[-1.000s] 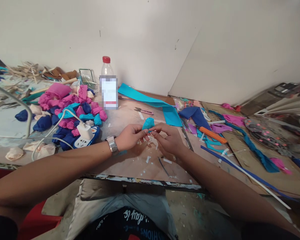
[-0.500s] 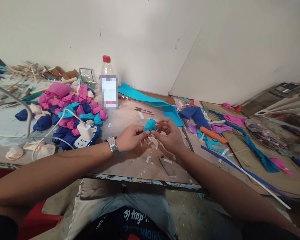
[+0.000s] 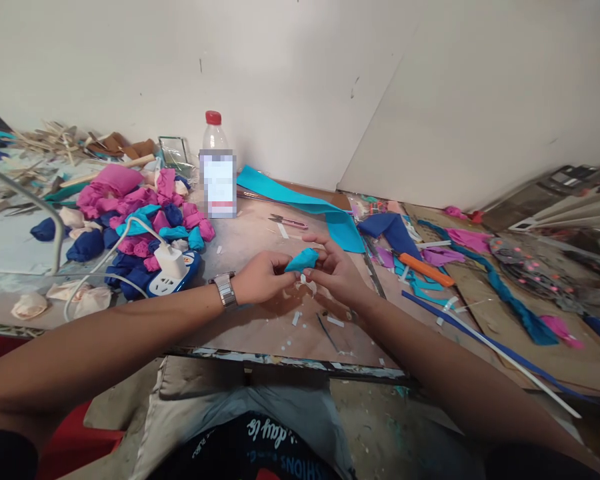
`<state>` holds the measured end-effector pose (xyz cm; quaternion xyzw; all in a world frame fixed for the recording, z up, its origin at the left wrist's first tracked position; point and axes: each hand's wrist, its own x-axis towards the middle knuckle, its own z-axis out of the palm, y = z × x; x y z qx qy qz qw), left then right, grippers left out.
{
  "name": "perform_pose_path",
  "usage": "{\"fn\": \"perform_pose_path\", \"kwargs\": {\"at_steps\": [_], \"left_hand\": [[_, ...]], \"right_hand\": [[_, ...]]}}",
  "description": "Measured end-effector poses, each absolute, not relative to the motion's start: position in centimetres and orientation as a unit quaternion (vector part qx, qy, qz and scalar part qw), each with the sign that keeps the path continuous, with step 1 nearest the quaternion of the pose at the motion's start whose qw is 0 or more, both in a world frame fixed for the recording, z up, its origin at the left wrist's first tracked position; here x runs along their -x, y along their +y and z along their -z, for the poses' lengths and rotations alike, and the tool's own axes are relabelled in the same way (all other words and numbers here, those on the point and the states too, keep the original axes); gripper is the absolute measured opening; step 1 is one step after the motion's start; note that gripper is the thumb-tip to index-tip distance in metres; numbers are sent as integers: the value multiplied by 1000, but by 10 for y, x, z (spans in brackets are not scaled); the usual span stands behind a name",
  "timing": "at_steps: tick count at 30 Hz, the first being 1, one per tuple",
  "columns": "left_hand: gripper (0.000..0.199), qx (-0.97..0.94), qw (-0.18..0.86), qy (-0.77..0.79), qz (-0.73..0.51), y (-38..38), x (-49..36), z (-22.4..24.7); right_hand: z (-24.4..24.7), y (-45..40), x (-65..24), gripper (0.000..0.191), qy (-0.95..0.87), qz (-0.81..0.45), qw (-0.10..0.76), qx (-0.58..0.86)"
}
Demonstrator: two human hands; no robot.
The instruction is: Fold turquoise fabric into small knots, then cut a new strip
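Observation:
A small folded piece of turquoise crepe paper (image 3: 301, 260) is held between both hands above the work table. My left hand (image 3: 264, 277), with a metal watch at its wrist, pinches the piece from the left. From the other side my right hand (image 3: 336, 273) grips its lower right part with thumb and curled fingers. A bit of something white shows under the right thumb. Beyond the hands lie pink thread snips (image 3: 289, 222) and a long turquoise crepe strip (image 3: 300, 198).
To the left, pink, blue and cream crumpled paper pieces (image 3: 130, 207) surround a power strip (image 3: 180, 280) with a white charger. A bottle (image 3: 215, 137) stands behind. At the right lie an orange utility knife (image 3: 425, 269), coloured strips and a white stick (image 3: 520, 370).
The turquoise piece has tilted and now looks more pointed at the upper right. Both hands have shifted slightly while keeping hold of it.

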<state>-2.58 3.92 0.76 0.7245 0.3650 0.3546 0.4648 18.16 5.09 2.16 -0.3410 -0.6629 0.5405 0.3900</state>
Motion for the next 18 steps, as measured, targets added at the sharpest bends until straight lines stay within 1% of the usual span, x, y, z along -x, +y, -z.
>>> {"fn": "perform_pose_path", "kwargs": {"at_steps": [3, 6, 12, 15, 18], "left_hand": [[29, -712, 447, 386, -380, 40, 26, -8], [29, -697, 439, 385, -417, 40, 25, -8], [24, -705, 425, 397, -405, 40, 24, -10], [24, -705, 425, 402, -401, 40, 25, -10], [26, -701, 431, 393, -411, 39, 24, -10]], "right_hand": [[-21, 52, -183, 61, -686, -493, 391, 366], [-17, 54, -185, 50, -720, -443, 379, 377], [-14, 56, -186, 34, -746, -431, 357, 361], [-16, 56, -186, 35, -747, -425, 343, 379], [-16, 56, -184, 38, -718, -451, 359, 390]]}}
